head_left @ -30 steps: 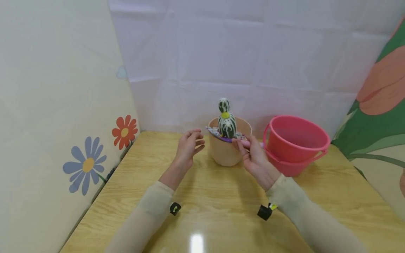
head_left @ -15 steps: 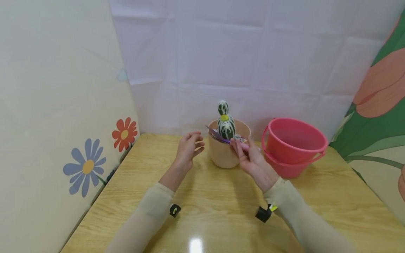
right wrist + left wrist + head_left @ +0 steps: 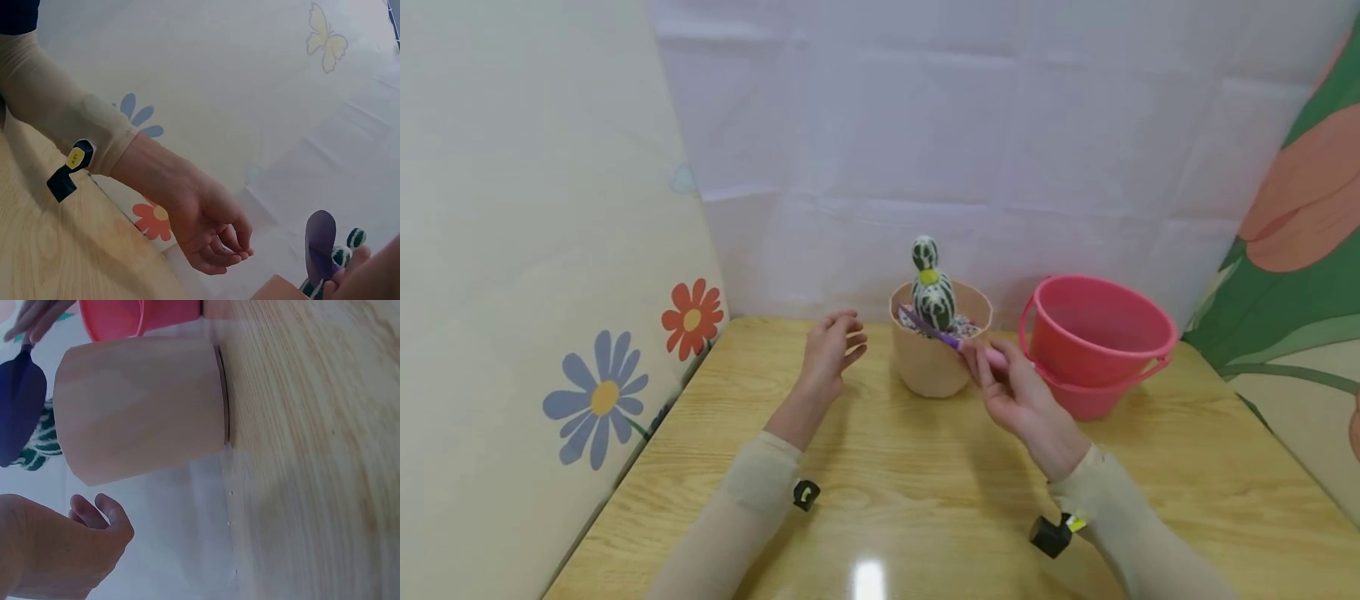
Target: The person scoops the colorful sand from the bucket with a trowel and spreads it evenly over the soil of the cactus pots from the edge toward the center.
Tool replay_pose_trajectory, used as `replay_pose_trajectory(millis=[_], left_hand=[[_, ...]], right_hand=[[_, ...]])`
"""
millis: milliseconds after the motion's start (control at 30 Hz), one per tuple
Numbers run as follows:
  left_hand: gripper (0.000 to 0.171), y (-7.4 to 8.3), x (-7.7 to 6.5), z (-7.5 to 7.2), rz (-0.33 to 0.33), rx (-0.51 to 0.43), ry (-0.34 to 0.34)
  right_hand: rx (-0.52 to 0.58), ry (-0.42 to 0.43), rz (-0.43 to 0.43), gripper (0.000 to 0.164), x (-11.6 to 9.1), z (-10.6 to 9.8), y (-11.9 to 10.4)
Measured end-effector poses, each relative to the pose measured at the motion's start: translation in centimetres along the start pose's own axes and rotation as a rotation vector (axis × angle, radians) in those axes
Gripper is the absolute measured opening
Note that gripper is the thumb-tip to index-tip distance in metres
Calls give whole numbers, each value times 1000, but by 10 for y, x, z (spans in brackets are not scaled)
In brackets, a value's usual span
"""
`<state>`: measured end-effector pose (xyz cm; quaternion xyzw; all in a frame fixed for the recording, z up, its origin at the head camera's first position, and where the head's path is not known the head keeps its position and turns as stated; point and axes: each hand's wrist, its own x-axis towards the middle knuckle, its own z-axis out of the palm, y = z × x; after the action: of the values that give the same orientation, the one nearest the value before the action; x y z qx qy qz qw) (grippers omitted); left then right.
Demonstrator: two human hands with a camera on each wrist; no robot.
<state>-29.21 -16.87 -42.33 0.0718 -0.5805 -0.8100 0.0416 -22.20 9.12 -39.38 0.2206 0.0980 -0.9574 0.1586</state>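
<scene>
My right hand (image 3: 1018, 392) grips the pink handle of a small trowel (image 3: 936, 331). Its purple blade, dark in the left wrist view (image 3: 22, 403), reaches over the near rim of a peach flowerpot (image 3: 930, 367). In the pot stands a green-and-white striped knitted cactus (image 3: 934, 302) with a yellow band. Small multicoloured pebbles (image 3: 964, 327) surround its base. To the left of the pot, apart from it, my left hand (image 3: 831, 350) hovers with loosely bent fingers and holds nothing. The right wrist view also shows this left hand (image 3: 206, 219).
Two pink buckets (image 3: 1097, 342), one nested in the other, stand to the right of the pot. The wooden table (image 3: 895, 483) meets a white cloth backdrop (image 3: 857, 167) behind. A few tiny grains lie near the pot in the left wrist view.
The trowel blade was heaped with pebbles above the pot's rim, then tilted; now no heap shows on it. My right hand has drawn slightly right, and my left hand slightly left.
</scene>
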Motion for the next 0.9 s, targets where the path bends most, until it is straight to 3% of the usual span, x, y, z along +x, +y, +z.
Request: replay_pose_trajectory(millis=[233, 467, 767, 900], left_hand=[[32, -1, 1, -2, -15, 6, 0], [28, 3, 4, -6, -23, 7, 13], [27, 4, 3, -2, -28, 19, -1], [25, 3, 3, 0, -30, 22, -6]], right_hand=[[-120, -65, -110, 25, -20, -13, -16], [-254, -202, -218, 36, -34, -17, -40], [-233, -279, -257, 32, -47, -23, -76], [-245, -373, -353, 33, -51, -23, -94]])
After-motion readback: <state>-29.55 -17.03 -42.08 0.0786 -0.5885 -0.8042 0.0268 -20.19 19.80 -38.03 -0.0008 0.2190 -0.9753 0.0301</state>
